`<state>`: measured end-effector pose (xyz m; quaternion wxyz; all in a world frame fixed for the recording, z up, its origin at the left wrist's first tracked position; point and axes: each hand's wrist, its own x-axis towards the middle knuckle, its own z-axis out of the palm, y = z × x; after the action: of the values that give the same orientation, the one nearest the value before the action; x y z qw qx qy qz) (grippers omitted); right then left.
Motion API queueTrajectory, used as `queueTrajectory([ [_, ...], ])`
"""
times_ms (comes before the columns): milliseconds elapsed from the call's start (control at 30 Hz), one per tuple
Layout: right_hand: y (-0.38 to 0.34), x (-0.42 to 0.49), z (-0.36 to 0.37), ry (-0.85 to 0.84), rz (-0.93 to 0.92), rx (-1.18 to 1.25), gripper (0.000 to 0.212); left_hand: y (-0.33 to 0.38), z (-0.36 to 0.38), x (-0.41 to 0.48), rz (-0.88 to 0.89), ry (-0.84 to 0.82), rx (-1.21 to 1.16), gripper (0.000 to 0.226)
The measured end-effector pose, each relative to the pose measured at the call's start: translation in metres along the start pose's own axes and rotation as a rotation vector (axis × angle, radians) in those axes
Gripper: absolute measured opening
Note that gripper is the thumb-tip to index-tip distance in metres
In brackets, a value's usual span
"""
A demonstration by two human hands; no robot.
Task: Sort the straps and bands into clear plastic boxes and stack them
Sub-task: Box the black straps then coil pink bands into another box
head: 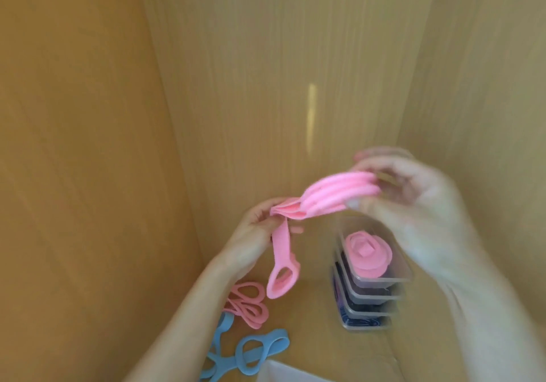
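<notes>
I hold a pink strap point(331, 194) in the air between both hands, folded into several layers. My left hand point(254, 234) pinches the folded end, and one looped tail of the strap hangs down below it. My right hand point(413, 201), blurred, grips the other end of the folds. Below stands a stack of several clear plastic boxes point(381, 285); the top one holds a rolled pink strap point(367, 253), and the lower ones show dark blue bands. Loose pink bands point(246, 305) and blue straps point(251, 349) lie on the wooden surface under my left forearm.
Wooden panels point(266, 71) close in the space at the left, back and right. A white object point(283, 372) shows at the bottom edge, beside the blue straps.
</notes>
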<state>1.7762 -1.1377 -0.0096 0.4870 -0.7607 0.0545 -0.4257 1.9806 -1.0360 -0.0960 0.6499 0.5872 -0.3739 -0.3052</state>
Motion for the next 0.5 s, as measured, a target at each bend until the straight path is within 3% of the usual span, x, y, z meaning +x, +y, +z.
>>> queueTrajectory([
  [167, 0.056, -0.080, 0.006, 0.087, 0.116, -0.042, 0.027, 0.019, -0.002, 0.008, 0.083, 0.076, 0.048, 0.043],
  [333, 0.116, -0.118, 0.029, 0.181, -0.043, -0.285, 0.055, 0.038, 0.012, 0.002, 0.191, 0.009, -0.038, 0.050],
  [500, 0.132, -0.134, 0.040, 0.255, -0.101, -0.496, 0.064, 0.042, 0.035, -0.011, 0.296, 0.055, -0.018, 0.053],
])
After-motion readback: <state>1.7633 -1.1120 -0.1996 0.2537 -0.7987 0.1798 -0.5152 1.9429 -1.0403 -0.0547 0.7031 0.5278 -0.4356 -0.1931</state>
